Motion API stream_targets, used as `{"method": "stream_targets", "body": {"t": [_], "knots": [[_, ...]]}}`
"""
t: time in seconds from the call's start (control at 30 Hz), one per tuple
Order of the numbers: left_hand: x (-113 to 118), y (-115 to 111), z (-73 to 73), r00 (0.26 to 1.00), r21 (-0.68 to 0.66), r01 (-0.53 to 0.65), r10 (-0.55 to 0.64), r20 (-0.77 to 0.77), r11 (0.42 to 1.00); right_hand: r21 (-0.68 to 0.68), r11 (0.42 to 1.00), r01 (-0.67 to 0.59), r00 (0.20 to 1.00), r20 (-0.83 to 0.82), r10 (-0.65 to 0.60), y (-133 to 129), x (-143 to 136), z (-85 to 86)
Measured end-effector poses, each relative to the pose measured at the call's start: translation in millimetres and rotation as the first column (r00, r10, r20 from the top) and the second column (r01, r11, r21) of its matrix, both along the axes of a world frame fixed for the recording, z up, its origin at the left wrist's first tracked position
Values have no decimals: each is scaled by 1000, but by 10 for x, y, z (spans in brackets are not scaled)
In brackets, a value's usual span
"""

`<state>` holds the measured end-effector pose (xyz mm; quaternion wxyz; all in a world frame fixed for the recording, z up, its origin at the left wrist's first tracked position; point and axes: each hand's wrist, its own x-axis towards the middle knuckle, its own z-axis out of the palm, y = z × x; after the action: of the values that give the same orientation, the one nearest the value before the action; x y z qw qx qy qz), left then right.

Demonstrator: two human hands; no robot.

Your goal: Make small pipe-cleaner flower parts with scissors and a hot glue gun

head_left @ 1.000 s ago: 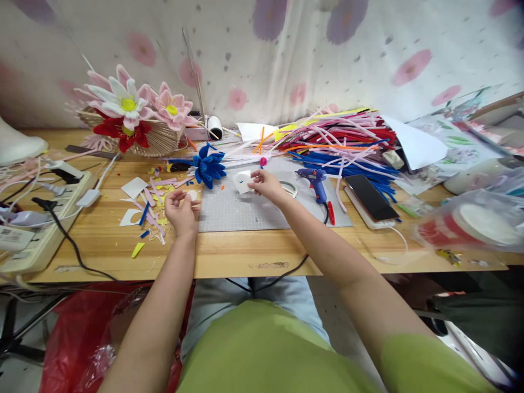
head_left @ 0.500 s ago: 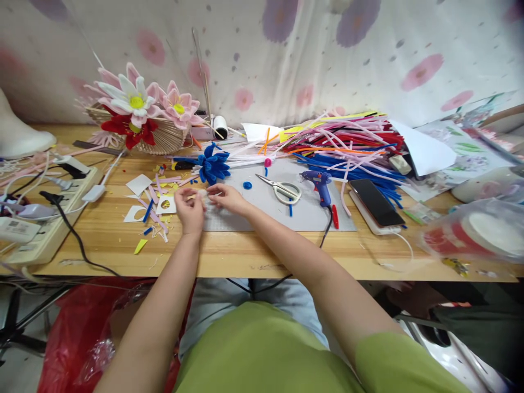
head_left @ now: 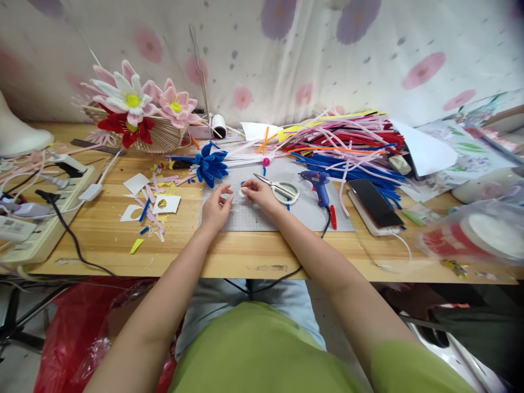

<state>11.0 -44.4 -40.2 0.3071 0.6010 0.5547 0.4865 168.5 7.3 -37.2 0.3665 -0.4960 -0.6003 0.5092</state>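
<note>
My right hand (head_left: 262, 196) pinches a small white paper disc (head_left: 241, 191) over the grey cutting mat (head_left: 241, 221). A bit of blue shows just behind its fingertips, mostly covered. To the left, my left hand (head_left: 218, 208) is loosely curved with its fingers apart, and nothing shows in it. Beyond that hand lies a blue pipe-cleaner flower (head_left: 211, 165). White-handled scissors (head_left: 285, 192) rest right beside my right hand. A small pink ball on a blue stem (head_left: 266, 162) lies farther back on the mat.
A blue glue gun (head_left: 318, 185) lies on the mat's right, its cord crossing the table edge. Pipe cleaners (head_left: 347, 142) are heaped behind. Paper scraps (head_left: 167, 204), one with a round hole, lie left. A phone (head_left: 374, 203), power strip (head_left: 53, 213) and finished flowers (head_left: 133, 101) surround the mat.
Both hands have moved right from the mat's left edge and come apart. The white disc is now in my right hand alone, near where the blue disc lay.
</note>
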Motion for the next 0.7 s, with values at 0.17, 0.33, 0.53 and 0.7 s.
{"method": "stream_targets", "body": {"t": [0.17,0.33,0.53,0.7], "knots": [[-3,32,83,933,-61,-105,77,-350,993,207,978,29,940,327,-97,54,295,-94],[78,109,149,887,-41,-116,85,-453,992,305,952,36,867,464,-181,39,386,-114],[180,184,226,865,-66,-152,100,-492,986,262,961,90,884,423,-198,98,412,-99],[187,208,194,863,-110,-171,95,-497,979,151,981,120,890,421,-173,172,446,-64]]}}
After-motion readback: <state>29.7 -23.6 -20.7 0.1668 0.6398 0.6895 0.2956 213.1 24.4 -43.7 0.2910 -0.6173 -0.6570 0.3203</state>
